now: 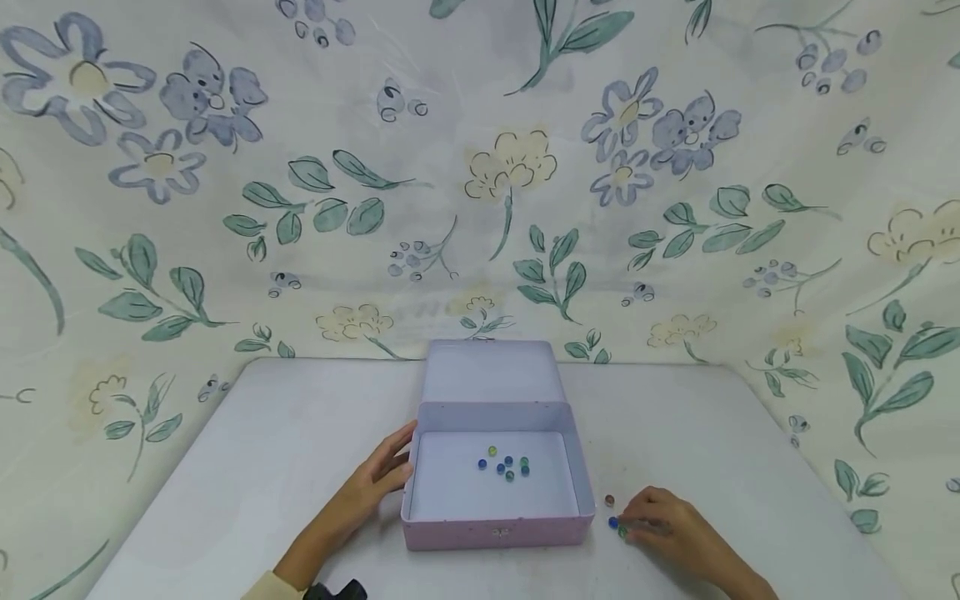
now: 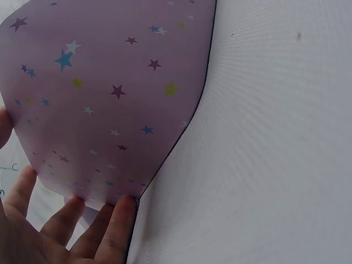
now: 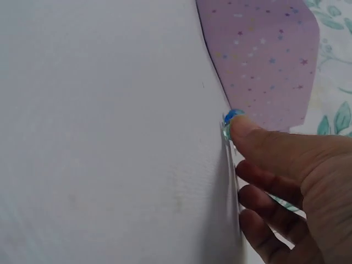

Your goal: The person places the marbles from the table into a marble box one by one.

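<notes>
A shallow box (image 1: 498, 532), lilac with small stars outside and pale inside, lies on the table with its lid (image 1: 491, 371) thrown back. Inside are several glass marbles (image 1: 509, 461), blue, green and one yellow. My left hand (image 1: 367, 483) rests against the box's left side, fingertips along the starry wall (image 2: 110, 110). Just right of the box, my right hand (image 1: 671, 529) is low over the table, thumb tip at a green marble (image 1: 622, 532) and its fingers apart from the thumb. A blue marble (image 1: 613, 522) sits beside the green one, and a brown marble (image 1: 609, 500) lies behind them.
The white table (image 1: 315, 408) ends at a back edge near the open lid. Floral fabric (image 1: 480, 208) hangs behind it and along both sides. A dark object (image 1: 336, 590) shows at the bottom edge by the left sleeve (image 1: 272, 587).
</notes>
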### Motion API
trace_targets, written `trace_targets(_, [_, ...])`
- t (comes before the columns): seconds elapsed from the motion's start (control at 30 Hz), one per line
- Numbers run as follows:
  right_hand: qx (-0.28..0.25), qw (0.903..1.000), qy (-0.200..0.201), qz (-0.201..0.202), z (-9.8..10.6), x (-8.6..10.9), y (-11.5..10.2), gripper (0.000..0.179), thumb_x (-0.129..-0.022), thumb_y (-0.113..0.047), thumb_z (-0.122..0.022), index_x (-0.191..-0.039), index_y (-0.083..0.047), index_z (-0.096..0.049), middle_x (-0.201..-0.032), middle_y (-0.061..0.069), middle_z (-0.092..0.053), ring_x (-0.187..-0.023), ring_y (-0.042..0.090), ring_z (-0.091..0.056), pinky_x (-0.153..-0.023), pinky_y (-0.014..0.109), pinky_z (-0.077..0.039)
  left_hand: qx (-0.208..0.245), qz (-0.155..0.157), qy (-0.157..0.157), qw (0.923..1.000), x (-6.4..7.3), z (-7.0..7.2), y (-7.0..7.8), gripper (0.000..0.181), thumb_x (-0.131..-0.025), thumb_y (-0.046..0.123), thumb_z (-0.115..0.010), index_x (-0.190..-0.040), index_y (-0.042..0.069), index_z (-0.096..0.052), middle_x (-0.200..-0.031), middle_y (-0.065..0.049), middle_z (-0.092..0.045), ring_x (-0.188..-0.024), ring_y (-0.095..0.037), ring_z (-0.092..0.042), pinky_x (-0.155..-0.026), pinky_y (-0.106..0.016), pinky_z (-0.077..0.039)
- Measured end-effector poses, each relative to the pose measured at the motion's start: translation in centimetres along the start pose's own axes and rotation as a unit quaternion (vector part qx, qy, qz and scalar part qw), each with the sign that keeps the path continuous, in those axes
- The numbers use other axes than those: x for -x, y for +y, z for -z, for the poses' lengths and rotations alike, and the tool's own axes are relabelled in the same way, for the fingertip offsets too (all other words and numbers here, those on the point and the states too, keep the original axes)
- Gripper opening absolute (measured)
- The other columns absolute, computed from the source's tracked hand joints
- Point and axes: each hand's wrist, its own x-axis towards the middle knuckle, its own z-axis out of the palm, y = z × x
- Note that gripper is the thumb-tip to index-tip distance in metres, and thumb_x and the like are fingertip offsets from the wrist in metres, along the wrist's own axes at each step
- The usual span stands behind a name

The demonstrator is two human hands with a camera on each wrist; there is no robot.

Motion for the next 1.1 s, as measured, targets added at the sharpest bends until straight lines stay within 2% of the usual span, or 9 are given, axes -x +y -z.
trace_targets(0.2, [-0.005,0.9998,-0.006,-0.015,-0.3,-0.2,-0.2,0.015,-0.085,-0.021,-0.079,-0.099,-0.019,-0.076,-0.098,-0.009,-0.067,-0.092,0.002,-0.061,-0.08,0.021,-0.056,-0.004,-0.002,0.001,1.0,0.0,0.0,-0.2,0.061,-0.106,0.022,-0.047,-0.16,0.021,-0.02,-0.167,-0.017,-0.018,-0.147,-0.051,-0.026,-0.11,-0.065,-0.038])
trace_targets(0.37, [0.012,0.9995,0.017,0.026,-0.5,-0.4,-0.4,0.019,-0.081,-0.014,-0.081,-0.099,-0.018,-0.075,-0.098,-0.007,-0.066,-0.093,0.006,-0.062,-0.08,0.021,-0.056,0.009,0.001,0.0,1.0,0.0,0.0,-0.1,0.06,-0.106,0.023,-0.046,-0.161,0.023,-0.02,-0.167,-0.016,-0.018,-0.148,-0.05,-0.025,-0.11,-0.064,-0.039])
trace_targets(0.47, [0.001,0.9994,0.021,0.027,-0.5,-0.5,-0.7,0.02,-0.081,-0.01,-0.08,-0.099,-0.016,-0.075,-0.097,-0.004,-0.068,-0.09,0.006,-0.064,-0.076,0.02,-0.057,0.016,0.002,-0.005,0.9999,0.0,0.0,0.0,0.061,-0.106,0.023,-0.045,-0.161,0.023,-0.019,-0.167,-0.016,-0.016,-0.148,-0.051,-0.023,-0.11,-0.063,-0.04])
trace_targets(0.57, [-0.03,0.9992,0.006,-0.025,-0.2,-0.5,-0.8,0.018,-0.085,-0.01,-0.077,-0.102,-0.014,-0.075,-0.098,-0.002,-0.072,-0.087,0.002,-0.066,-0.072,0.019,-0.057,0.013,-0.002,-0.007,0.9999,0.0,0.1,0.1,0.061,-0.106,0.023,-0.045,-0.161,0.022,-0.018,-0.167,-0.018,-0.015,-0.148,-0.052,-0.023,-0.109,-0.063,-0.04])
trace_targets(0.7, [-0.071,0.9926,-0.008,-0.098,0.4,-0.4,-0.8,0.018,-0.089,-0.012,-0.073,-0.107,-0.014,-0.074,-0.101,0.002,-0.075,-0.092,-0.001,-0.067,-0.076,0.017,-0.058,0.014,-0.003,-0.007,0.9999,-0.1,0.1,0.1,0.061,-0.106,0.023,-0.045,-0.161,0.022,-0.018,-0.167,-0.019,-0.015,-0.148,-0.052,-0.023,-0.109,-0.063,-0.041])
trace_targets(0.77, [-0.101,0.989,-0.009,-0.108,0.6,-0.3,-0.7,0.018,-0.09,-0.011,-0.071,-0.108,-0.011,-0.074,-0.103,0.006,-0.074,-0.095,-0.001,-0.068,-0.08,0.017,-0.057,0.014,-0.002,-0.005,0.9999,0.0,0.0,0.1,0.061,-0.106,0.022,-0.046,-0.161,0.022,-0.019,-0.167,-0.019,-0.016,-0.148,-0.052,-0.023,-0.109,-0.063,-0.041])
trace_targets(0.97, [-0.196,0.9765,-0.007,-0.09,1.5,-0.6,-0.6,0.019,-0.092,-0.005,-0.067,-0.11,0.001,-0.072,-0.105,0.017,-0.072,-0.096,0.003,-0.07,-0.082,0.019,-0.059,0.014,0.0,-0.009,0.9999,0.1,0.0,0.0,0.06,-0.106,0.023,-0.045,-0.161,0.022,-0.02,-0.167,-0.019,-0.015,-0.148,-0.052,-0.022,-0.109,-0.062,-0.041])
trace_targets(1.1, [-0.245,0.9664,-0.017,-0.076,2.5,-1.6,-0.7,0.02,-0.095,-0.001,-0.062,-0.112,0.006,-0.07,-0.107,0.023,-0.069,-0.096,0.011,-0.073,-0.082,0.026,-0.06,0.012,-0.009,-0.006,0.9999,0.0,0.1,0.0,0.06,-0.106,0.022,-0.046,-0.161,0.02,-0.02,-0.166,-0.02,-0.016,-0.147,-0.053,-0.023,-0.109,-0.062,-0.042])
